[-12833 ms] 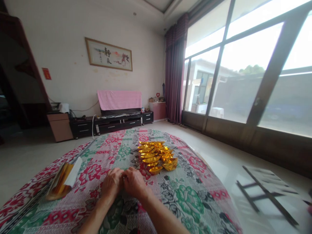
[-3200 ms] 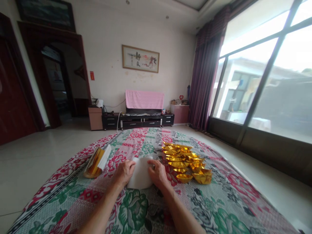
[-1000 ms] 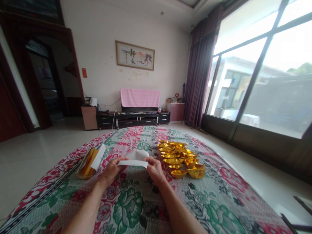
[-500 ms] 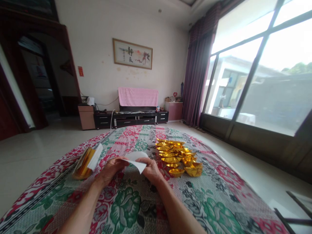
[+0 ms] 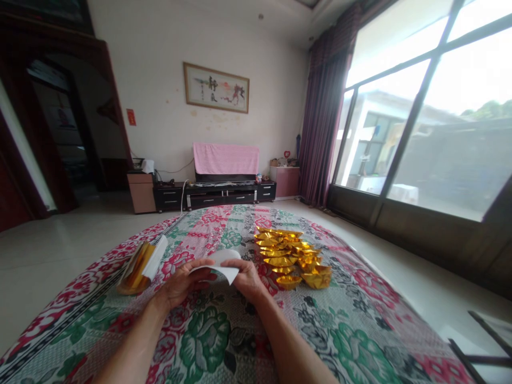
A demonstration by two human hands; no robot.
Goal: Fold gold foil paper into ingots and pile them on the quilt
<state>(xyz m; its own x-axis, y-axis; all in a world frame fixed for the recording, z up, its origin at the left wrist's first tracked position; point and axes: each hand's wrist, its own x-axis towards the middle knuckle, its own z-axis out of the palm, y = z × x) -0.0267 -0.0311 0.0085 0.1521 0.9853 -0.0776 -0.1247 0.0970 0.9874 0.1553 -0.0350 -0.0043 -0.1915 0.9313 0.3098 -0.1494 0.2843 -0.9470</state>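
Observation:
A sheet of white paper is held between my two hands, above the flowered tablecloth. My left hand pinches its left side, fingers curled beneath and thumb on top. On the right edge, my right hand grips the sheet between thumb and fingers. The paper bows upward, with its far part standing as a rounded curve. To the right, several shiny gold paper ingots sit in rows. Left of my hands lies an opened packet with gold paper sheets inside and a white flap.
The round table wears a flowered tablecloth in red, green and black. Beyond it stand a low black cabinet and a screen under a pink cloth. A dark metal frame shows at the lower right.
My left fingers have spread further under the white paper, and its left part now bows more. My right hand stays nearly in place. The ingots and packet have not moved.

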